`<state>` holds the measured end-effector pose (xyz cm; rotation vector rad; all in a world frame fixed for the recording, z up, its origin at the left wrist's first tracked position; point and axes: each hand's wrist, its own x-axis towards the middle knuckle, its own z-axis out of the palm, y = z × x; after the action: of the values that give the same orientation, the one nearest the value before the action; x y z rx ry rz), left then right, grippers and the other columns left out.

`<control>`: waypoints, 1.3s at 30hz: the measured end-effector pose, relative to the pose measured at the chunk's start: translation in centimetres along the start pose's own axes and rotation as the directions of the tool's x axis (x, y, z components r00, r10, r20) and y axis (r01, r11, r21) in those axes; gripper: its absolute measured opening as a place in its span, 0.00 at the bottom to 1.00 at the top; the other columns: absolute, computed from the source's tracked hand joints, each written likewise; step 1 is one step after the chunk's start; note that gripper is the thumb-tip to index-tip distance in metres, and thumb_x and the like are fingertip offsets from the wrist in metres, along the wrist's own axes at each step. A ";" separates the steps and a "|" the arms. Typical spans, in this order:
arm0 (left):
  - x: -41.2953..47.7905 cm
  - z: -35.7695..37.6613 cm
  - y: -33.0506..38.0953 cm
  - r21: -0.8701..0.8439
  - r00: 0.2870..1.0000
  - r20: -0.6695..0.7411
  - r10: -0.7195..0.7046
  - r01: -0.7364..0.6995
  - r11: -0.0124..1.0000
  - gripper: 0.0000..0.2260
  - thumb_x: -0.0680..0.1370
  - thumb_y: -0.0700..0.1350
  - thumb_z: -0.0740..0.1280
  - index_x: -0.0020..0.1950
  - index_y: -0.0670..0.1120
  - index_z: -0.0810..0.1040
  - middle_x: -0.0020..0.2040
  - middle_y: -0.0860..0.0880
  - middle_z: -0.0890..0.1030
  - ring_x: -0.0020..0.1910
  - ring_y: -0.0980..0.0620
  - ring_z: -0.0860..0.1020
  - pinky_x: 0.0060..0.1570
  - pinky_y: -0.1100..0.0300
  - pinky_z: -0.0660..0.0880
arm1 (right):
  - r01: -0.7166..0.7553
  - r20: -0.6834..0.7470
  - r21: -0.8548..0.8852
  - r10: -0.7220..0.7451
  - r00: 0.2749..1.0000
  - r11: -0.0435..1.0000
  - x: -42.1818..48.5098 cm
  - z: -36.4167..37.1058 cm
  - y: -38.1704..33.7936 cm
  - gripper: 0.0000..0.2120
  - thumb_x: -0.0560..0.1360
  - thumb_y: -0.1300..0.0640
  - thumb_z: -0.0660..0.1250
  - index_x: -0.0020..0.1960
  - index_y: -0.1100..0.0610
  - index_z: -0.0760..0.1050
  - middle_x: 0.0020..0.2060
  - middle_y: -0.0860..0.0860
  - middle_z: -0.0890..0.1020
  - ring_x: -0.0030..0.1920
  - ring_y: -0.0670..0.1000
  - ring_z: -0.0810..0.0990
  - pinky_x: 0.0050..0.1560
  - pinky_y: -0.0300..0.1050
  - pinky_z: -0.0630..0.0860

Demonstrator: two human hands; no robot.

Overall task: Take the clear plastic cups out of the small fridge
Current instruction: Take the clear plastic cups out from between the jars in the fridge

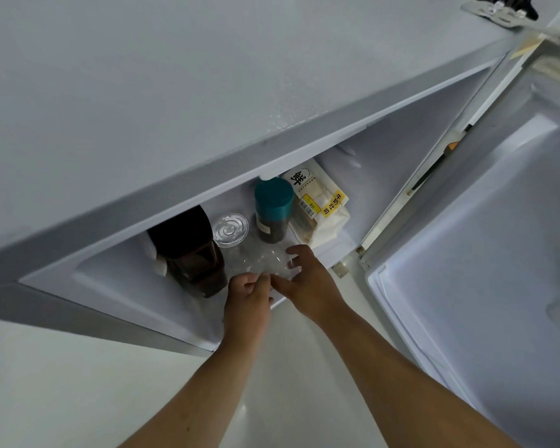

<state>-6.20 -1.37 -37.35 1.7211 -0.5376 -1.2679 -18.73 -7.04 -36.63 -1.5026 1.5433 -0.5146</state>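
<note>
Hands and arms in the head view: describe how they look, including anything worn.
Both arms are bare from the bottom edge of the picture up to the wrists, with no sleeves in view. The left hand and right hand wear no gloves, and no rings, watch or bracelet can be seen. No markings show on either forearm.

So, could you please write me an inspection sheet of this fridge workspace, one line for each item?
Surface: white fridge floor, lit, door swung open to the right.
Job's things: one clear lidded cup stands behind the hands; a second clear cup sits between both hands, blurred.
Clutter: dark jug at left; teal-capped bottle; packaged toast bag leaning at back right.
Grips: left hand and right hand both close around the second cup.
Cables: nothing seen.
Surroundings: grey fridge top; pale floor below.
</note>
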 end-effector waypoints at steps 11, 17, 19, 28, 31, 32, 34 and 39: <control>-0.4 -0.3 -0.6 0.055 0.997 0.021 -0.077 0.076 0.996 0.14 0.79 0.59 0.66 0.55 0.50 0.79 0.52 0.51 0.85 0.40 0.53 0.86 0.47 0.48 0.83 | 0.080 -0.068 -0.057 -0.084 0.994 0.995 -0.7 -0.5 0.7 0.34 0.73 0.45 0.76 0.72 0.42 0.63 0.63 0.45 0.77 0.53 0.46 0.81 0.47 0.33 0.77; -0.1 -1.0 -0.6 -0.046 0.997 0.019 -0.077 0.077 0.996 0.11 0.77 0.55 0.71 0.55 0.52 0.77 0.52 0.52 0.85 0.45 0.51 0.87 0.55 0.46 0.82 | 0.093 -0.023 -0.132 -0.097 0.995 0.987 -1.6 -0.1 1.2 0.34 0.74 0.43 0.75 0.74 0.42 0.62 0.67 0.44 0.76 0.57 0.49 0.81 0.56 0.39 0.78; -0.2 -0.9 -0.3 -0.008 0.999 -0.017 -0.029 0.029 1.000 0.12 0.75 0.56 0.72 0.53 0.52 0.78 0.48 0.53 0.86 0.45 0.52 0.86 0.53 0.47 0.82 | 0.109 -0.033 -0.173 -0.116 0.993 0.979 -1.7 -0.3 0.9 0.34 0.74 0.41 0.75 0.74 0.43 0.63 0.65 0.44 0.77 0.57 0.49 0.81 0.56 0.39 0.78; -1.9 -0.7 0.3 0.281 0.951 -0.058 0.305 -0.278 0.919 0.04 0.77 0.50 0.70 0.46 0.57 0.76 0.46 0.58 0.82 0.46 0.65 0.79 0.40 0.71 0.71 | 0.259 0.007 -0.438 -0.285 0.958 0.861 -1.7 -0.9 -0.6 0.31 0.70 0.36 0.75 0.68 0.45 0.69 0.61 0.47 0.80 0.56 0.51 0.81 0.53 0.45 0.79; -2.4 -0.9 0.9 0.353 0.914 -0.026 0.404 -0.370 0.860 0.05 0.78 0.53 0.69 0.53 0.57 0.78 0.53 0.55 0.81 0.48 0.61 0.80 0.45 0.63 0.76 | 0.334 0.048 -0.494 -0.359 0.932 0.803 -1.8 0.0 -1.5 0.29 0.70 0.42 0.76 0.68 0.47 0.71 0.58 0.50 0.78 0.53 0.52 0.80 0.49 0.44 0.78; -2.5 -1.0 1.1 0.383 0.903 -0.019 0.430 -0.391 0.837 0.07 0.79 0.54 0.67 0.56 0.57 0.78 0.55 0.56 0.80 0.49 0.60 0.80 0.45 0.62 0.77 | 0.351 0.066 -0.493 -0.368 0.928 0.796 -1.8 0.5 -1.8 0.29 0.71 0.45 0.76 0.69 0.48 0.71 0.58 0.51 0.77 0.53 0.53 0.80 0.50 0.45 0.79; -2.9 -1.5 1.5 0.434 0.909 -0.019 0.417 -0.368 0.822 0.11 0.79 0.56 0.64 0.60 0.57 0.78 0.59 0.56 0.77 0.51 0.58 0.79 0.47 0.56 0.79 | 0.376 0.093 -0.477 -0.379 0.921 0.795 -1.8 1.5 -2.6 0.27 0.74 0.52 0.72 0.71 0.50 0.68 0.59 0.54 0.77 0.55 0.56 0.80 0.53 0.49 0.80; -3.4 -3.1 1.2 0.489 0.948 -0.056 0.312 -0.247 0.837 0.14 0.81 0.46 0.63 0.66 0.58 0.74 0.67 0.52 0.73 0.58 0.50 0.78 0.57 0.50 0.78 | 0.416 0.140 -0.365 -0.393 0.909 0.833 -2.7 3.8 -2.8 0.29 0.75 0.59 0.71 0.73 0.52 0.66 0.66 0.54 0.75 0.57 0.57 0.81 0.57 0.52 0.79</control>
<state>-4.52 1.90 -34.37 2.0183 -1.0509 -0.8407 -14.45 -3.87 -35.53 -2.1606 1.3284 -0.4076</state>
